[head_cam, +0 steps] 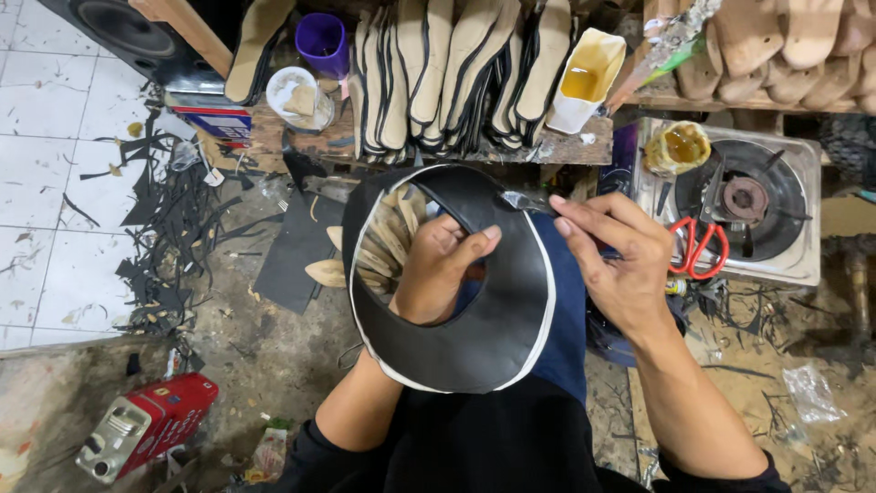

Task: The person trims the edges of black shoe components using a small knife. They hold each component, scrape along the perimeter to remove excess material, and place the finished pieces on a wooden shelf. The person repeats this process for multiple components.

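Head view looks straight down, and I see a curved black shoe upper (493,329) with a white edge resting over the lap, in the middle of the scene. My left hand (438,269) reaches up through its opening, fingers curled with the thumb pressed on the black strap at the far side. My right hand (620,256) has its fingers pinched shut on a small metal tool (522,201) whose tip touches that same strap; I think it is a blade, but it is too small to tell. Just right of this hand, red-handled scissors (698,248) lie on a gas stove (776,183). On the far counter (566,146), a row of black-edged insoles (456,64) stands beside a white glue container (584,78) and a purple cup (321,41). Near left on the floor lies a red tin (151,424), with black scraps (173,228) farther left.
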A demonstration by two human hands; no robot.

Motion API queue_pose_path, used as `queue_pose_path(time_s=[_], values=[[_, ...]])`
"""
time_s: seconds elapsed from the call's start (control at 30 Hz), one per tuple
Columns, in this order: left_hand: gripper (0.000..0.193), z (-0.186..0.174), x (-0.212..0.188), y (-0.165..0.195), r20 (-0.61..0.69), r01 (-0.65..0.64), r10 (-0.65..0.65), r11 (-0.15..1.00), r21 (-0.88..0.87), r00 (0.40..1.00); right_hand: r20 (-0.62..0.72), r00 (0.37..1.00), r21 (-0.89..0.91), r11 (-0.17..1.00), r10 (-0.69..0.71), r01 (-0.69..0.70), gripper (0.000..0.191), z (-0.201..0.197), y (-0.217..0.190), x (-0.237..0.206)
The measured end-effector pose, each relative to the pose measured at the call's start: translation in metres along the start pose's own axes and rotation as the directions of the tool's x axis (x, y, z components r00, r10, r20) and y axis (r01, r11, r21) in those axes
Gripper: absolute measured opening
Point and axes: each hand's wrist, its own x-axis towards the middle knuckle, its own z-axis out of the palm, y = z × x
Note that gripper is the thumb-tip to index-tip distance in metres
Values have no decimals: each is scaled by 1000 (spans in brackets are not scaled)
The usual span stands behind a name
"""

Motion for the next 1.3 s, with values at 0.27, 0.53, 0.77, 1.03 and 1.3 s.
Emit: queue_pose_path(time_s=[0.27,0.53,0.77,1.03,1.3], values=[[9,1,-3,7,-63,-66,65,998,-20,996,12,994,94,990,104,-105,22,-2,1,0],[9,1,-2,13,-87,-129,124,990,-59,988,66,993,52,994,97,-101,23,-5,-3,3],[13,1,2,6,-62,-156,152,985,-71,986,99,995,-21,1000,1,1,23,-7,6,6],[48,-52,14,3,-44,-112,118,987,118,992,-124,953,-173,940,276,-295,29,-5,138,73],[50,-64,17,-21,-102,-56,71,987,148,992,74,967,-883,466,243,-49,14,88,306,180]])
